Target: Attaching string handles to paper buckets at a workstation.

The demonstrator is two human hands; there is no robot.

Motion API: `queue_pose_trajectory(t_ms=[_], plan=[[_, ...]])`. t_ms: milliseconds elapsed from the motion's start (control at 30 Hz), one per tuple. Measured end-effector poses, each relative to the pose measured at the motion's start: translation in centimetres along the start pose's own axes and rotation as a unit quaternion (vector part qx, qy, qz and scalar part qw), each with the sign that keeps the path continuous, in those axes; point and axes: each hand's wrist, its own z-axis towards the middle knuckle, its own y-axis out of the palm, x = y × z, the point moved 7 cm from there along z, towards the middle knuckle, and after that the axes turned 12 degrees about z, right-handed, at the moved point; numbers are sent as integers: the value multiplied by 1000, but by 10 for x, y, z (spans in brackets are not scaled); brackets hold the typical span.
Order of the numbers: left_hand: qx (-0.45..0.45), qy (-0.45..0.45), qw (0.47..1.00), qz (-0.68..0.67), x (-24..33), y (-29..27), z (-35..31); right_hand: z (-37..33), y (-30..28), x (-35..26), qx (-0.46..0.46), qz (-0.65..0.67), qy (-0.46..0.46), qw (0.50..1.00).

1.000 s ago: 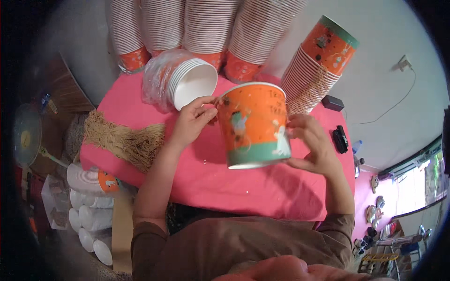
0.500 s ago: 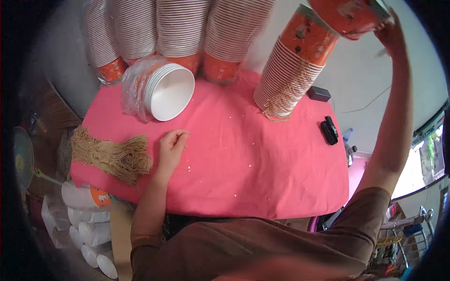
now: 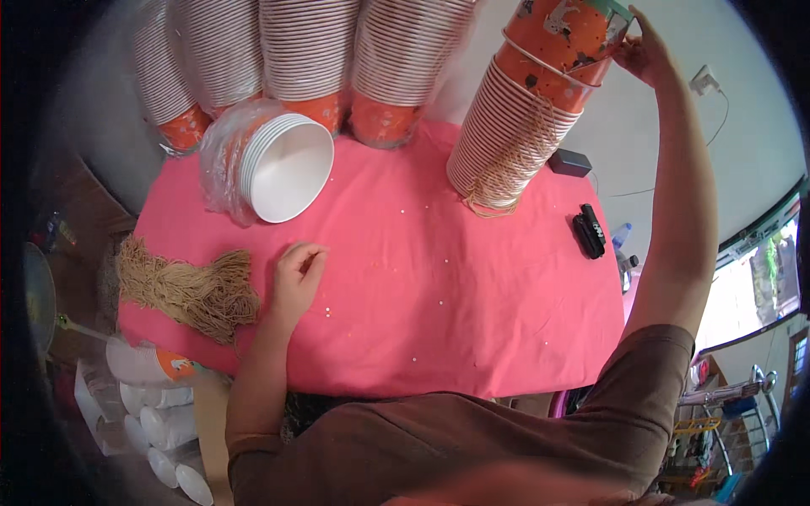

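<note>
An orange printed paper bucket [image 3: 561,29] sits upside down at the top of a tall stack of nested buckets [image 3: 499,135], its rim slightly tilted and apart from the one below. My right hand [image 3: 645,55] reaches up and grips it by its green-edged base. Tan cords with strings of knots [image 3: 516,160] hang down the front of the stack. My left hand [image 3: 299,266] rests on the pink cloth with fingers curled and nothing visible in them. Beside it lies a bundle of tan cord [image 3: 194,282]. Beyond it, white-lined buckets [image 3: 291,169] lie sideways in clear plastic.
Several tall wrapped bucket stacks [image 3: 308,51] line the table's far side. On the pink-covered table [image 3: 396,320] lie small white bits, a black box [image 3: 570,163] and a black clip-like object [image 3: 589,232]. More buckets [image 3: 139,363] lie low at left.
My right hand has brought the bucket down and left onto the stack's top. The left hand stays curled on the cloth. The whole view has shifted slightly.
</note>
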Motion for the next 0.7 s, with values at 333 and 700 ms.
queue_pose_trajectory(t_ms=[333,700], plan=[[-7,6,1000,-4,0,1,-3,-40,-39,10,427,-190,-150,871],[-12,10,1000,-3,10,-4,-4,-34,-13,28,398,-168,-117,894]])
